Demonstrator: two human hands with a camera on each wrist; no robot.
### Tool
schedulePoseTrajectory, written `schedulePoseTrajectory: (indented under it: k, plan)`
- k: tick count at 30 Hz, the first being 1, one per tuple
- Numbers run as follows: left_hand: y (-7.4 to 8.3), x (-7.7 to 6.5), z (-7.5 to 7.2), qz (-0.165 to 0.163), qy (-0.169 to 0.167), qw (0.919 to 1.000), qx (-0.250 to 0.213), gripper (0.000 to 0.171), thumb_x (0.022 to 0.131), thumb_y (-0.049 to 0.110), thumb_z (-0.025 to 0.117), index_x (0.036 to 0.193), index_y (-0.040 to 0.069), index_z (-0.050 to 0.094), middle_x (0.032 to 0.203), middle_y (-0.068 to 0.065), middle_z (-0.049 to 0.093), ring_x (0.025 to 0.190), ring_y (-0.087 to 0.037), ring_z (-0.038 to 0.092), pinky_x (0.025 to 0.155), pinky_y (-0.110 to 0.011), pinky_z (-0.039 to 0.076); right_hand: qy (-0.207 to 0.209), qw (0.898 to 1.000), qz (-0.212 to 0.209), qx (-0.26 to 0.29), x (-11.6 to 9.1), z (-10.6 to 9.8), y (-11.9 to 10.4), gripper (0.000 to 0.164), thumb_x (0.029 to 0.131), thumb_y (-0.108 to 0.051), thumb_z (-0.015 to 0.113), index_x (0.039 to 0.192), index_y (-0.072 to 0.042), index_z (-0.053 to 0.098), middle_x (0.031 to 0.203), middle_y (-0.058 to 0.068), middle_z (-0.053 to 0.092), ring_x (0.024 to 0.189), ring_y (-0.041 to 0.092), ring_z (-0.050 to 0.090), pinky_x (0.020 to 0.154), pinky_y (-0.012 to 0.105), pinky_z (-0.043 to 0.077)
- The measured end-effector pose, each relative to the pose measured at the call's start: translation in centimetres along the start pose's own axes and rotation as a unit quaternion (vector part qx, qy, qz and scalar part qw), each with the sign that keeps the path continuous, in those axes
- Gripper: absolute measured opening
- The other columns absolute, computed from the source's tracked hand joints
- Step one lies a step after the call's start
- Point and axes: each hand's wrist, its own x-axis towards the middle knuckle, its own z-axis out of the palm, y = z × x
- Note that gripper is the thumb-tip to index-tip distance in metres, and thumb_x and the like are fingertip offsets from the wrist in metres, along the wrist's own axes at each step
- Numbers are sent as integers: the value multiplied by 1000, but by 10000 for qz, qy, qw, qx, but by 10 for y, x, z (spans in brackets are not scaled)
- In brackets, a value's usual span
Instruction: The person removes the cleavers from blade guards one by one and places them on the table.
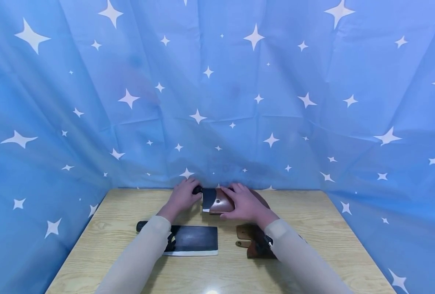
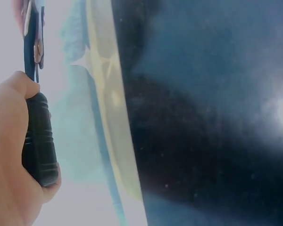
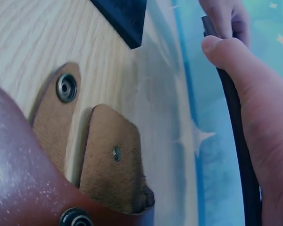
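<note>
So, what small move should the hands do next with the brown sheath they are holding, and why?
Perhaps the right hand should gently check that the sheath is fully seated, while the left hand steadies the handle. Both hands have hold, and a strip of blade beside the handle shows bare.

A star-patterned blue curtain [image 1: 225,94] hangs behind a wooden table [image 1: 335,237].

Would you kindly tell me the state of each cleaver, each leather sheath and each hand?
Rear cleaver: partly sheathed
Front cleaver: unsheathed, lying on the table
Rear leather sheath: covering part of the rear cleaver
Front leather sheath: lying on the table, strap unfastened
Left hand: gripping the rear cleaver's handle
Right hand: holding the rear leather sheath
</note>
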Motion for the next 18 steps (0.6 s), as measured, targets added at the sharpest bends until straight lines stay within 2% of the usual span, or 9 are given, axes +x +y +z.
schedulePoseTrajectory:
  k: [7, 14, 18]
  plan:
    - [3, -6, -6, 103, 187, 9997, -72, 31, 103, 32, 77, 132, 20, 73, 136, -2, 68, 124, -30, 59, 100, -68, 51, 92, 9996, -199, -174, -1, -7, -2, 112, 83, -73, 84, 172, -22, 42, 162, 7, 47, 140, 28, 45, 117, 50, 43]
    - [4, -9, -8, 137, 176, 9997, -128, 33, 103, 32, 77, 134, 21, 73, 138, -1, 68, 125, -29, 58, 99, -64, 51, 139, 9990, -315, -271, -3, -10, -2, 113, 81, -74, 85, 172, -20, 43, 157, 12, 53, 138, 30, 49, 115, 52, 45]
    - [6, -10, -10, 137, 168, 9995, -213, 32, 103, 32, 78, 133, 21, 74, 137, -1, 68, 122, -28, 58, 97, -63, 51, 108, 9992, -309, -224, -5, -12, -2, 114, 81, -72, 86, 173, -21, 41, 156, 11, 53, 138, 30, 48, 115, 51, 45]
